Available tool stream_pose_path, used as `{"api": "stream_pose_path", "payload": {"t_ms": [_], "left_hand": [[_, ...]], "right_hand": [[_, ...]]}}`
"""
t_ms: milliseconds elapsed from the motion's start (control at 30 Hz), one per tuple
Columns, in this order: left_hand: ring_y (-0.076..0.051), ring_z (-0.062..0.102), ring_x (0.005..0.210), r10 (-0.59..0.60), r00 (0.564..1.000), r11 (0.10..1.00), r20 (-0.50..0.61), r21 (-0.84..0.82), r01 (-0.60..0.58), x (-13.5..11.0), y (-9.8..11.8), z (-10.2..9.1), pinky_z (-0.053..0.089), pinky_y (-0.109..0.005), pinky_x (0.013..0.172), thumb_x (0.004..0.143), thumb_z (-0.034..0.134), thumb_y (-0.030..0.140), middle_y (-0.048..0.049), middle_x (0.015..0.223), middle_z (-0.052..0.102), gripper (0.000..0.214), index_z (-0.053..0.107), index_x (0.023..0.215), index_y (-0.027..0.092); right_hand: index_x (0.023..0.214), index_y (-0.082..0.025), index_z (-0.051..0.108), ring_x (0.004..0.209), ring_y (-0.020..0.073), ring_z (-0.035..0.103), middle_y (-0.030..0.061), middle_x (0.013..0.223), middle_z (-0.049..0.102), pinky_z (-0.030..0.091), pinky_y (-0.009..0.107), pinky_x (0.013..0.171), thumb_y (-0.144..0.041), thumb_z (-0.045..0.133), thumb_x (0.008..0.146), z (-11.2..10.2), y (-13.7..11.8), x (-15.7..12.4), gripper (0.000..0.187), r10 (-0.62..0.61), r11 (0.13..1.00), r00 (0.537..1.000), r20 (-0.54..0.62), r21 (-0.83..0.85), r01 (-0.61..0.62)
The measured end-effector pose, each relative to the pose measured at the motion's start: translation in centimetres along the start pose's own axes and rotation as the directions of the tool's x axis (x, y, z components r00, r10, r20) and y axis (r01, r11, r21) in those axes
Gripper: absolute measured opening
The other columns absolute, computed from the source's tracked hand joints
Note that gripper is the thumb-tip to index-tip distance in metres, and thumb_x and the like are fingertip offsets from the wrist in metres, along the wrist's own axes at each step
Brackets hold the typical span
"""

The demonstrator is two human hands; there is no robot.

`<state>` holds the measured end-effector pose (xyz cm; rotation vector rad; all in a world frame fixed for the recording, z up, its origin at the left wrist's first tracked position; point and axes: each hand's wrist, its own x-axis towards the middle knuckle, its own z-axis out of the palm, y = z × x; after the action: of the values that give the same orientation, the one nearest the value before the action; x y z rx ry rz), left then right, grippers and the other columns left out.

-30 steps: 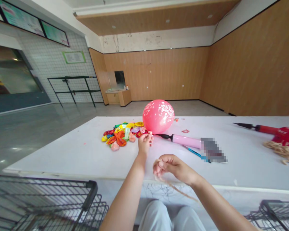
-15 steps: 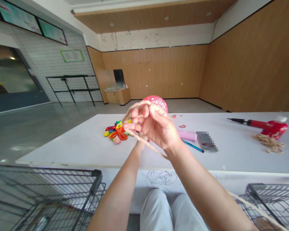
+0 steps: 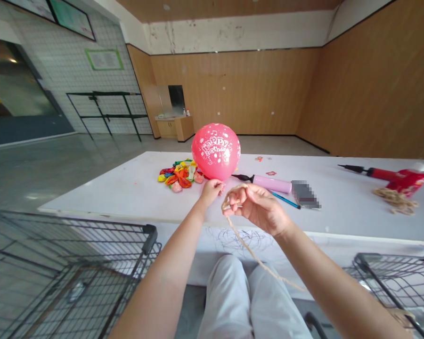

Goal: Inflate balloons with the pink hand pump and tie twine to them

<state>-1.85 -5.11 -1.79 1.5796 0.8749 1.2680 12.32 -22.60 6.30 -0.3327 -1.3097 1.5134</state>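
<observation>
A round, inflated red balloon (image 3: pixel 216 151) with white birthday lettering stands above the table. My left hand (image 3: pixel 212 190) pinches it at the bottom, where the neck is hidden by my fingers. Just to the right, my right hand (image 3: pixel 257 205) is closed on a beige string (image 3: pixel 245 246), which loops around the fingers and trails down over my lap. The two hands are close together but apart. Behind my left hand lies a pile of uninflated coloured balloons (image 3: pixel 181 177).
On the white table (image 3: pixel 127 193) lie a pink hand pump (image 3: pixel 272 183), a blue pen (image 3: pixel 286 200) and a blurred flat rectangle (image 3: pixel 305 194). Farther right are a red pump (image 3: pixel 379 173), a red bottle (image 3: pixel 410 181) and coiled string (image 3: pixel 395 200). Wire carts (image 3: pixel 149 235) flank my legs.
My right hand has moved right and down with the string, away from my left hand. The balloon, mostly hidden before, now shows fully. The view has tilted downward.
</observation>
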Motion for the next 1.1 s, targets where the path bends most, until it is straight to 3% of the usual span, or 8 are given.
{"api": "stream_pose_path", "payload": {"t_ms": [133,300,500,633,700,800,1000,1100], "left_hand": [[-0.009,0.046,0.045,0.054,0.995,0.996,0.087,0.060,-0.059,0.3,-1.1,-0.1,0.036,-0.023,0.047,0.074,0.065,0.030,-0.0013,0.053,0.056,0.023,0.056,0.059,0.016],[-0.009,0.047,0.044,0.013,0.997,0.998,0.081,0.052,-0.018,1.0,-2.5,0.0,0.035,-0.022,0.046,0.076,0.067,0.030,-0.0019,0.055,0.058,0.022,0.058,0.062,0.015],[-0.009,0.048,0.043,-0.065,0.997,0.998,0.051,-0.003,0.065,1.3,-3.0,0.2,0.038,-0.023,0.046,0.076,0.071,0.029,-0.0021,0.055,0.058,0.021,0.059,0.066,0.014],[-0.008,0.048,0.043,-0.061,0.996,0.998,0.062,-0.001,0.061,1.4,-3.2,0.3,0.038,-0.022,0.044,0.076,0.071,0.032,-0.0018,0.056,0.059,0.024,0.059,0.067,0.014],[-0.007,0.047,0.042,-0.055,0.996,0.999,0.069,0.003,0.055,1.5,-3.3,0.3,0.038,-0.022,0.044,0.076,0.072,0.034,-0.0019,0.056,0.059,0.026,0.058,0.065,0.014],[-0.008,0.048,0.042,-0.053,0.996,0.999,0.069,0.013,0.052,1.5,-3.3,0.3,0.038,-0.022,0.045,0.075,0.072,0.035,-0.0023,0.057,0.060,0.027,0.058,0.066,0.014],[-0.008,0.047,0.043,-0.062,0.995,0.998,0.075,0.009,0.062,1.1,-2.6,0.3,0.037,-0.022,0.045,0.077,0.071,0.032,-0.0013,0.054,0.058,0.024,0.059,0.068,0.014],[-0.008,0.048,0.043,-0.075,0.993,0.997,0.095,-0.001,0.076,1.0,-2.5,0.3,0.037,-0.021,0.046,0.076,0.072,0.031,-0.0011,0.055,0.058,0.022,0.060,0.069,0.014]], "right_hand": [[0.079,-0.016,0.066,0.083,0.0175,0.063,0.0069,0.092,0.065,0.051,0.036,0.082,-0.049,0.066,0.081,-1.2,2.8,-2.5,0.032,0.190,0.981,0.982,0.003,-0.030,-0.189],[0.085,-0.013,0.068,0.078,0.0151,0.064,0.0094,0.090,0.068,0.050,0.033,0.082,-0.055,0.070,0.074,-2.7,8.1,-4.7,0.044,0.471,0.874,0.882,-0.009,-0.131,-0.468],[0.085,-0.012,0.067,0.079,0.0158,0.065,0.0095,0.092,0.068,0.052,0.032,0.078,-0.054,0.073,0.071,-3.6,13.5,-5.8,0.044,0.591,0.799,0.807,-0.017,-0.128,-0.588],[0.087,-0.013,0.068,0.078,0.0151,0.066,0.0082,0.089,0.068,0.052,0.026,0.068,-0.050,0.065,0.079,-4.8,15.1,-6.6,0.037,0.691,0.650,0.719,-0.075,-0.371,-0.663],[0.087,-0.014,0.068,0.076,0.0157,0.066,0.0078,0.087,0.068,0.051,0.024,0.061,-0.043,0.064,0.081,-5.5,15.2,-7.0,0.030,0.718,0.540,0.681,-0.143,-0.504,-0.674],[0.086,-0.015,0.069,0.075,0.0155,0.065,0.0078,0.089,0.068,0.049,0.021,0.056,-0.036,0.063,0.082,-6.2,14.2,-7.1,0.022,0.699,0.462,0.689,-0.191,-0.616,-0.639],[0.098,-0.017,0.072,0.079,0.0170,0.064,0.0077,0.090,0.070,0.050,0.025,0.065,-0.034,0.057,0.086,-4.9,8.3,-5.8,0.026,0.644,0.481,0.760,-0.085,-0.728,-0.489],[0.105,-0.016,0.071,0.083,0.0175,0.065,0.0086,0.096,0.071,0.051,0.027,0.071,-0.032,0.058,0.086,-4.4,4.9,-5.0,0.028,0.627,0.547,0.779,-0.006,-0.709,-0.445]]}}
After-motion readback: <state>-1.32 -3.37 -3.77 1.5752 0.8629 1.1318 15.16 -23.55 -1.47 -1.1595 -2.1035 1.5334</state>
